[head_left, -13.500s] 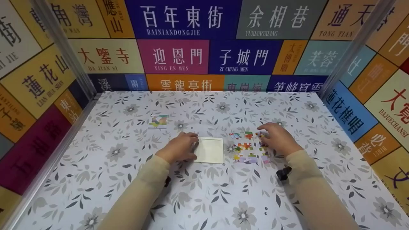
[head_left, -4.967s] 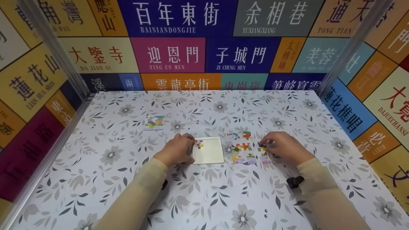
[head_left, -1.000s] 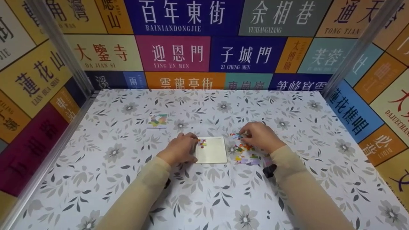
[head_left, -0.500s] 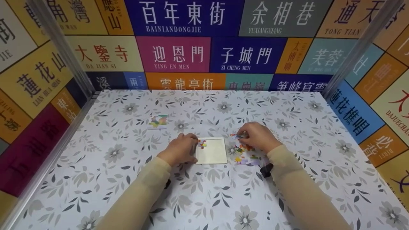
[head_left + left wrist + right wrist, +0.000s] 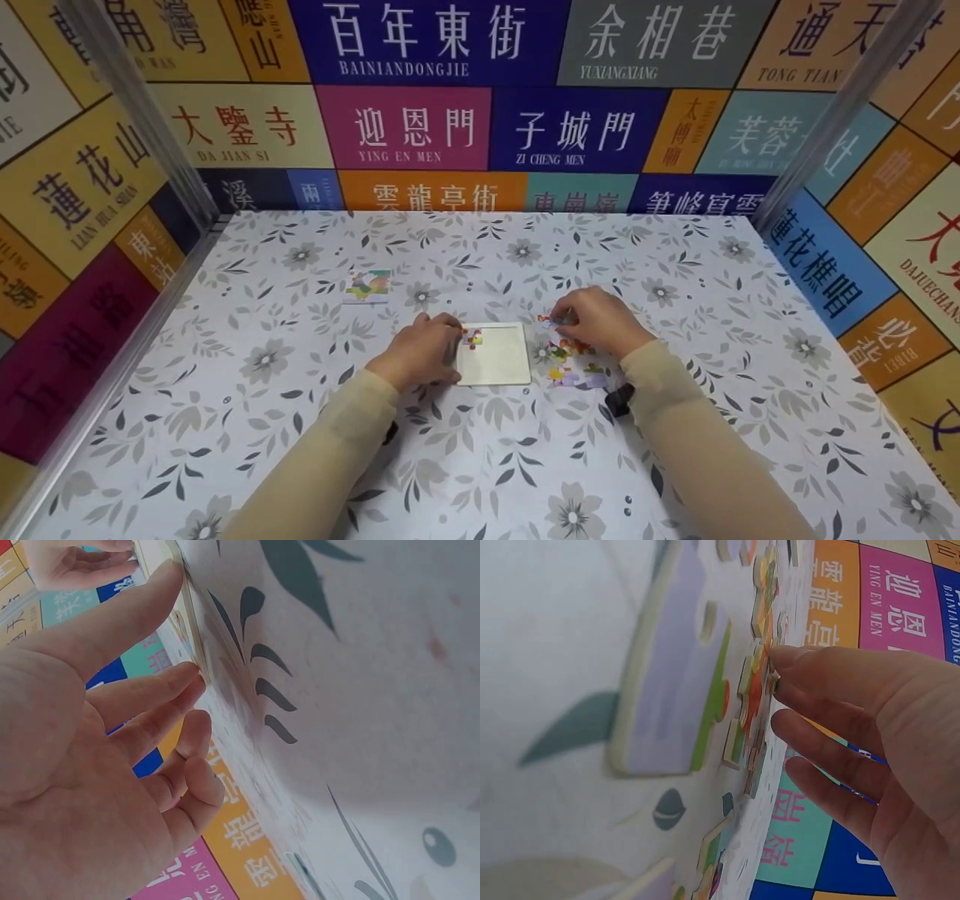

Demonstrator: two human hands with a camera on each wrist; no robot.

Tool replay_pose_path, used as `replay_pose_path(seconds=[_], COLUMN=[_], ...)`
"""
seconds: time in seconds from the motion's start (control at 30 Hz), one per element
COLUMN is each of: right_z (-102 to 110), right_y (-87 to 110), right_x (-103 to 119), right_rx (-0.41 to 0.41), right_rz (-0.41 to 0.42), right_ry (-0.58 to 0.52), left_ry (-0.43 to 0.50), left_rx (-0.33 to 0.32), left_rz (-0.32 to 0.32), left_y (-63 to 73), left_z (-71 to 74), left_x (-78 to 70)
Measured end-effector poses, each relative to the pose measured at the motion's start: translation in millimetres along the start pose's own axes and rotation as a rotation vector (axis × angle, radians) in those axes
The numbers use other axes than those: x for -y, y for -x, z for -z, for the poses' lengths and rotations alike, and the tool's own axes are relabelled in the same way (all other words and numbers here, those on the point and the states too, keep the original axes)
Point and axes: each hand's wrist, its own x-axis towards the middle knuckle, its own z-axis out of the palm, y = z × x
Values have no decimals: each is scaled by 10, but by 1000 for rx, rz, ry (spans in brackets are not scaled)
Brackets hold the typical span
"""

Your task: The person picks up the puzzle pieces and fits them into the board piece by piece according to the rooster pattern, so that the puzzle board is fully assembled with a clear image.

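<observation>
A cream puzzle tray [image 5: 499, 364] lies flat mid-table, with one small multicoloured patch of puzzle [image 5: 473, 340] in its upper left corner. My left hand [image 5: 420, 349] holds the tray's left edge [image 5: 190, 611], thumb near the lower corner and fingers higher up. Right of the tray, my right hand [image 5: 600, 321] is over the top row of loose pieces, thumb and finger together at a small puzzle piece [image 5: 559, 320]; the fingertips partly hide it. Several pieces [image 5: 577, 376] lie below in rows, including a lavender one [image 5: 667, 705] close to the wrist camera.
A small square colour picture [image 5: 367, 286] lies at the upper left of the table. White cloth with grey flowers [image 5: 480, 465] covers the tabletop. Panels with coloured lettering [image 5: 420, 127] wall in the back and both sides.
A piece appeared in the tray's upper left between 13.5 and 5 seconds ago. Since then my right hand went from the right column to the top row, lately drifting slightly left. The left hand stays.
</observation>
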Motion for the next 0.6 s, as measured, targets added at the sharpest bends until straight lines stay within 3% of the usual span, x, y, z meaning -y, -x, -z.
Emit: replay_pose_path(seconds=[0.6], right_z=[9], right_y=[31], right_x=[103], right_rx=[-47], right_rz=[35], right_ry=[48], left_ry=[0], left_rx=[13], left_rz=[30], left_y=[0], left_z=[15], left_x=[-21])
